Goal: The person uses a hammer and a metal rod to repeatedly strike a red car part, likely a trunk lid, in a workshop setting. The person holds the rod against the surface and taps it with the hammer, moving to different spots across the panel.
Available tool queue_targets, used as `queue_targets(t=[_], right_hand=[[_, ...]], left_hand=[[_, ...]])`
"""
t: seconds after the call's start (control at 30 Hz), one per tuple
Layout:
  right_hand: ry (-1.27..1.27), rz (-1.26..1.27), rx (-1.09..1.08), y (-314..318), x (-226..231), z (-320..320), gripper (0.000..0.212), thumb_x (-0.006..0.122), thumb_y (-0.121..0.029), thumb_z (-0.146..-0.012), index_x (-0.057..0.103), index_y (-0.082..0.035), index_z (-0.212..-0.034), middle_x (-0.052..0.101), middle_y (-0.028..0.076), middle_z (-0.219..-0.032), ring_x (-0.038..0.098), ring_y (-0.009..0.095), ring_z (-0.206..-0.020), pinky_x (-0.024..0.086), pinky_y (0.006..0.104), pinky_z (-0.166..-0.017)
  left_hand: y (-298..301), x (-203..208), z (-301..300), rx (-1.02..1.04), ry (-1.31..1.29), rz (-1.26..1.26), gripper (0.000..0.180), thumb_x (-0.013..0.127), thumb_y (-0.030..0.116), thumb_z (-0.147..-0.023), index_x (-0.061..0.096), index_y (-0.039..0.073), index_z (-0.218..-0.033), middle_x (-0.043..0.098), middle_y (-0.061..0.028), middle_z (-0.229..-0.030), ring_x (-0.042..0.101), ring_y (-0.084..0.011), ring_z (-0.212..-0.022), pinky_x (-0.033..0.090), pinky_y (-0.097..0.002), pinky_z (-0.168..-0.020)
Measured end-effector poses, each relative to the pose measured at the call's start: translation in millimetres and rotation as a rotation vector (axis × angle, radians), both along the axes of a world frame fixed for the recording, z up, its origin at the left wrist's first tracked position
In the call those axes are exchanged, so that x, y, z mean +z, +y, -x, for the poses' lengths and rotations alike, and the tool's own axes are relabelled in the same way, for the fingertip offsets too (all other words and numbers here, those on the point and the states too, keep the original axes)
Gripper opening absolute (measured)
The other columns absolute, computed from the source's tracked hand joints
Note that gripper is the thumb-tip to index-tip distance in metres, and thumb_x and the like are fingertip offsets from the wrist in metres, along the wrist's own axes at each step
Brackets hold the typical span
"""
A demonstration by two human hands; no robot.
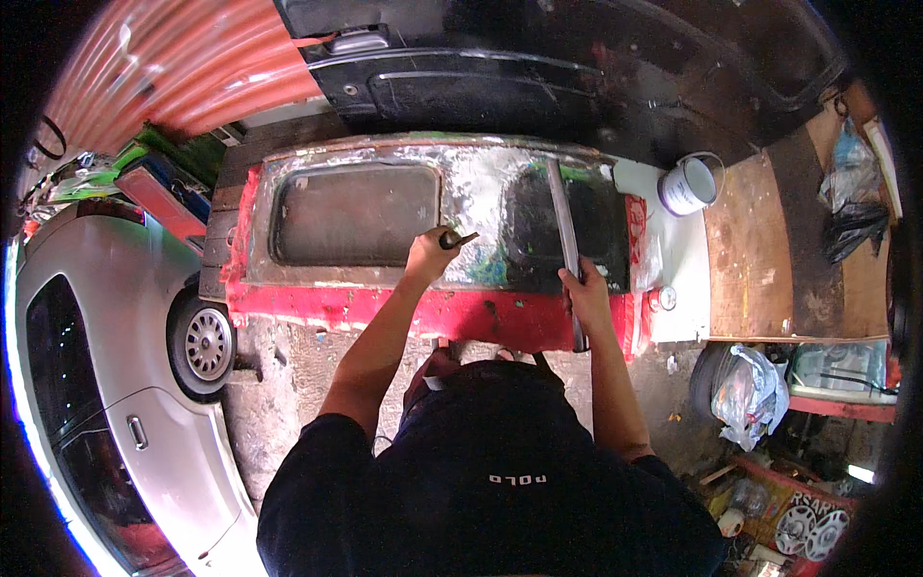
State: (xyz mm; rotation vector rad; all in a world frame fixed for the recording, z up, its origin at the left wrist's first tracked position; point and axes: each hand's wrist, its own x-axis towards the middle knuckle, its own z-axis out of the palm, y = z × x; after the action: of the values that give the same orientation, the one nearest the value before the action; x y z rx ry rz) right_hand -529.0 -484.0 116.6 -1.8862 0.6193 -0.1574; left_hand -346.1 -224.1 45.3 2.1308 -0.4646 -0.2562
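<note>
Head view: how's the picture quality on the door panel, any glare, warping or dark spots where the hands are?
Head view: glare off the bare metal of the red door panel above the left hand; fisheye bends the panel's edges; corners are black; the right hand on the long strip is sharp; the dark car door above is dim.

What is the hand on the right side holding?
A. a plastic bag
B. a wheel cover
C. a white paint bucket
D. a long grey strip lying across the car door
D: the right hand grips the long grey strip that runs across the stripped car door, while the white bucket stands apart on the bench, untouched.
</note>
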Motion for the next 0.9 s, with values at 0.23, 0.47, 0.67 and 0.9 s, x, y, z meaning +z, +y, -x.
queue_targets(t=[0.23, 0.47, 0.67, 0.9], right_hand=[[0.088, -0.204, 0.012, -24.3, 4.4, 44.4, 0.021, 0.063, -0.019, -0.092, 0.056, -0.004, -0.105, 0.051, -0.001, -0.06, 0.049, 0.009, -0.045, 0.039, 0.0265, -0.04], [0.115, -0.24, 0.04, -56.6, -8.5, 72.4, 0.028, 0.064, -0.022, -0.091, 0.057, -0.003, -0.111, 0.052, 0.001, -0.059, 0.052, 0.011, -0.044, 0.041, 0.0283, -0.039], [0.128, -0.295, 0.044, -69.1, -9.7, 78.5, 0.023, 0.064, -0.022, -0.091, 0.057, -0.004, -0.103, 0.053, 0.001, -0.059, 0.051, 0.011, -0.043, 0.041, 0.0284, -0.038], [0.116, -0.3, 0.054, -67.6, -6.2, 82.2, 0.021, 0.064, -0.022, -0.092, 0.056, -0.006, -0.101, 0.052, 0.0, -0.061, 0.051, 0.009, -0.044, 0.04, 0.0268, -0.037]], left_hand=[[-31.2, -25.0, 62.7, -0.031, 0.07, -0.132, 0.026, 0.073, 0.025, -0.077, 0.067, 0.007, -0.095, 0.068, -0.017, -0.086, 0.067, -0.0342, -0.082, 0.052, -0.0432, -0.072], [-55.4, -44.0, 110.2, -0.286, -0.026, -0.286, 0.024, 0.073, 0.02, -0.074, 0.067, 0.008, -0.094, 0.066, -0.0129, -0.098, 0.062, -0.0333, -0.096, 0.051, -0.0418, -0.085], [-63.8, -65.3, 119.6, -0.278, -0.169, -0.155, 0.023, 0.073, 0.014, -0.071, 0.066, 0.008, -0.092, 0.065, -0.012, -0.092, 0.062, -0.0334, -0.093, 0.051, -0.0432, -0.082], [-58.1, -72.3, 130.7, 0.015, -0.215, -0.069, 0.019, 0.072, 0.012, -0.076, 0.063, 0.004, -0.089, 0.063, -0.0112, -0.085, 0.062, -0.0281, -0.08, 0.051, -0.0384, -0.073]])
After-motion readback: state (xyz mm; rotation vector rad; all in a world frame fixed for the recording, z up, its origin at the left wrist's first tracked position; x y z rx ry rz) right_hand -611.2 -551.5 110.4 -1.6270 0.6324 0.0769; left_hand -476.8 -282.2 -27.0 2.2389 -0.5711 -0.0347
